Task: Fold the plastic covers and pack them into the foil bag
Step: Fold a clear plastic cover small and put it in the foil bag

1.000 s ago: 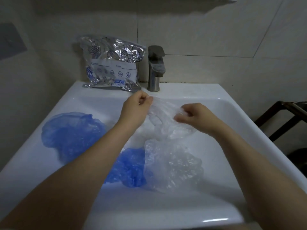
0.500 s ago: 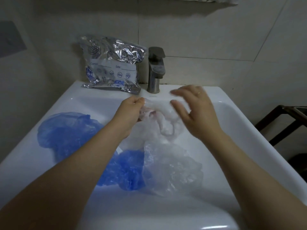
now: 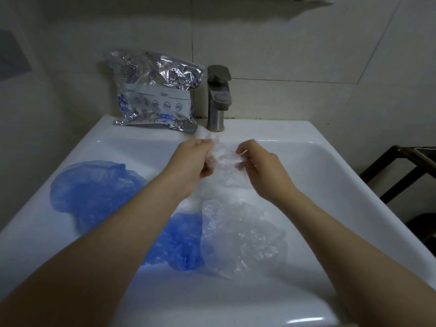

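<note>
Fingers of my left hand and right hand are both curled, pinching a clear plastic cover over the sink. Another clear cover and two blue covers lie below. Foil bag leans by the faucet.

both hands, left hand and right hand, pinch a clear plastic cover above the white sink.

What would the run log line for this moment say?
step: folding | both hands: left hand and right hand pinch clear cover | waiting in sink: two blue, one clear | foil bag: by faucet
</note>
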{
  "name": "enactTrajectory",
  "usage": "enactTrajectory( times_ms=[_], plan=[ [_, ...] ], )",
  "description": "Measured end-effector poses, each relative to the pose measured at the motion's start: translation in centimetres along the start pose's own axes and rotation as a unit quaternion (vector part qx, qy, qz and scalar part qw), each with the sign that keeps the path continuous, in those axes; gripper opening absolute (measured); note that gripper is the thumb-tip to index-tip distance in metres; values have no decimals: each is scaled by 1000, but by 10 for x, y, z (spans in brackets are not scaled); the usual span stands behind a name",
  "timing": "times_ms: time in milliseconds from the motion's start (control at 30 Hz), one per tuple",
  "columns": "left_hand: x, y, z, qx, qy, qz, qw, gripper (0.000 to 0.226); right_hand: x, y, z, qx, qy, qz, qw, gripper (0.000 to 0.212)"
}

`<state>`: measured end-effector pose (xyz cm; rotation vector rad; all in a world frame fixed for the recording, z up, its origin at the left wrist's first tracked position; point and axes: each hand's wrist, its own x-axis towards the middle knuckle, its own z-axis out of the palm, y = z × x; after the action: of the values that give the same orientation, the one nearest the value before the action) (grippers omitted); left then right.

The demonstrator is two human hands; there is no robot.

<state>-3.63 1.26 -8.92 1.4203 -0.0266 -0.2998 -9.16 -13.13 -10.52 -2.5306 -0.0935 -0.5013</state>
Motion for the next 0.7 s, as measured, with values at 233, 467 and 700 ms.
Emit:
enactTrajectory(
  times_ms=[233, 467, 700],
  plan=[
    [7, 8, -12, 6, 44, 39, 998, 12, 3, 12, -7, -191, -139, -27, 971, 24],
    [-10, 0, -5, 380, -14, 420, 824, 23, 4, 7, 1, -91, -54, -13, 994, 25],
    [3, -25, -11, 644, -45, 270, 714, 28, 1, 1, -4, -65, -75, -38, 994, 32]
  ],
)
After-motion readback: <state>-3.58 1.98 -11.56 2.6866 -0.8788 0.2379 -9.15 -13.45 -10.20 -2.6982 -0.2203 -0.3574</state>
